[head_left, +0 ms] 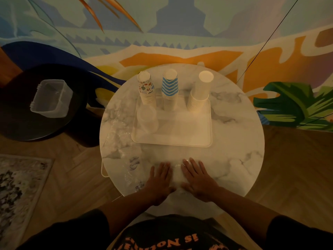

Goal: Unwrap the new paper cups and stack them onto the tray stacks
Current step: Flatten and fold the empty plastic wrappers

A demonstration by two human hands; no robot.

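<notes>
Found three paper cup stacks (170,91) on tray (173,141) at twelve o'clock; left hand (160,181), right hand (196,179) spread flat; clear wrapper (126,150) at nine o'clock, apparently emptied.

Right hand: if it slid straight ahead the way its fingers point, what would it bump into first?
The right hand lies flat on the marble table, fingers pointing up-left. Bare tabletop comes first, then probably the near rim of the white tray; the cup stacks stand farther back.

Left hand (160,179) and right hand (197,177) lie flat, fingers straight.
</notes>
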